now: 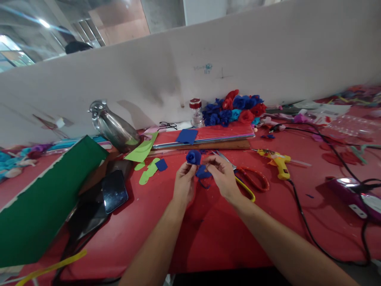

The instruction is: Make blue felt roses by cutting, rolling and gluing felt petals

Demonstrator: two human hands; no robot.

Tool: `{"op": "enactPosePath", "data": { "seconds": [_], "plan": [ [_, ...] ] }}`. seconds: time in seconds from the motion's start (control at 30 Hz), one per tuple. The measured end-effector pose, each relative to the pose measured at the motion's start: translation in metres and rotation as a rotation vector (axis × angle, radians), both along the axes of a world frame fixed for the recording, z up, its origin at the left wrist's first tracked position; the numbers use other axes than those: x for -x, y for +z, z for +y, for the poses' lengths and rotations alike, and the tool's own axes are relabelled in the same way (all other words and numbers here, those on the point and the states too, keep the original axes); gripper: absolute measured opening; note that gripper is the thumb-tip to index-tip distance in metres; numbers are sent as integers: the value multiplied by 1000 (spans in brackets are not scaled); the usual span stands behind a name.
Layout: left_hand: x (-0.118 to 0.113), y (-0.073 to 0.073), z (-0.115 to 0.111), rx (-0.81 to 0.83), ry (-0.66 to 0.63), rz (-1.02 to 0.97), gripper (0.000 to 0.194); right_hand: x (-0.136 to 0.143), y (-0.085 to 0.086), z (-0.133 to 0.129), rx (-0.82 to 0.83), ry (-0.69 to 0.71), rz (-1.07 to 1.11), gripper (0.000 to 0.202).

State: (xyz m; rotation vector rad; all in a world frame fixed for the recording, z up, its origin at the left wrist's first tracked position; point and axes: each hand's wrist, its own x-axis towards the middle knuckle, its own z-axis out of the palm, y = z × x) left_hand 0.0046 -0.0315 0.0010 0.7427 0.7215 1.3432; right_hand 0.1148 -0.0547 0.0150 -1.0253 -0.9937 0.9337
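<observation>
Near the middle of the view, my left hand pinches the base of a blue paper flower. My right hand is just right of the flower, thumb and fingers drawn together; whatever they hold, if anything, is too small to make out. Blue paper pieces lie on the red table between the hands. Scissors with red and yellow handles lie beside my right hand, partly hidden by it. Green paper petals and a small blue square rest left of my left hand.
A yellow glue gun with a black cord lies right. Behind are a paper stack, a jar and finished flowers. A steel jug, a phone and a green board stand or lie left.
</observation>
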Motion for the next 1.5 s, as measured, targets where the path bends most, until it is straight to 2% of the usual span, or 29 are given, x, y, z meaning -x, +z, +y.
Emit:
{"op": "enactPosePath", "data": {
  "seconds": [0.13,0.3,0.77,1.0,1.2,1.37,1.5],
  "plan": [
    [-2,-2,-2,-52,-33,32,18,-5,9,-2,-38,51,70,13],
    [-3,-3,-4,-96,-57,43,15,-5,12,-3,-35,83,79,15],
    [0,-9,-2,-131,-172,136,19,-8,10,1,4,31,102,20],
    [-1,-10,-2,-103,-141,89,18,-8,9,1,24,34,50,23],
    [3,-10,1,-137,-144,132,19,-7,6,2,24,19,81,24],
    [6,-13,6,-178,-163,153,20,-7,7,1,13,28,187,24],
    [6,-12,5,-165,-182,151,23,-6,10,2,18,52,136,28]
  ]
}}
